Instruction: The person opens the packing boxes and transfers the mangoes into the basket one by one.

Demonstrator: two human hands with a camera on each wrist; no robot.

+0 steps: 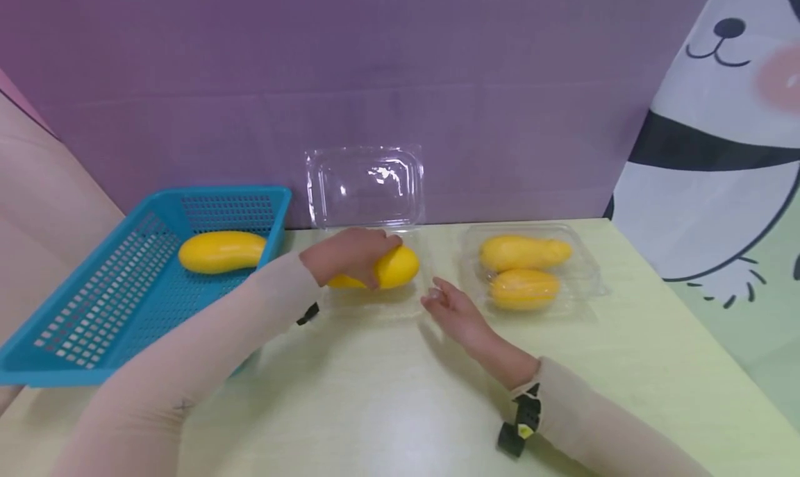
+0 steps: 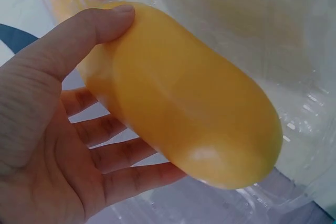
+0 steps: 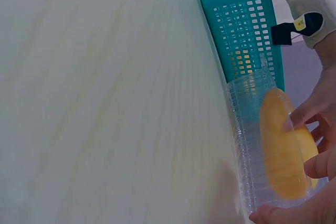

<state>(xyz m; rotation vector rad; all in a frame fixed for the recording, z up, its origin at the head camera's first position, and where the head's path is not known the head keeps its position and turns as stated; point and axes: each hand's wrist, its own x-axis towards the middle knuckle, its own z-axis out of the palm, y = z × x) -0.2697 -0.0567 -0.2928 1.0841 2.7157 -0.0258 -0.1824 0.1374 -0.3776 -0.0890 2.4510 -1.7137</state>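
My left hand (image 1: 353,255) grips a smooth yellow elongated fruit (image 2: 184,98), thumb on one side and fingers along the other. It holds the fruit at a clear plastic box (image 3: 244,145), whose hinged lid (image 1: 365,189) stands raised at the back. In the right wrist view, yellow fruit shows through the box wall, with more yellow behind it by the left fingers; the hand partly hides this. My right hand (image 1: 461,314) is at the box's right end, fingers loosely bent, holding nothing. Whether its fingertips touch the rim I cannot tell.
A blue perforated basket (image 1: 134,355) stands at the left with another yellow fruit (image 1: 221,251) in it. On the right sits a second clear box (image 1: 584,265), closed over two yellow fruits (image 1: 525,289). A purple wall (image 1: 375,60) rises behind the pale table (image 1: 375,407).
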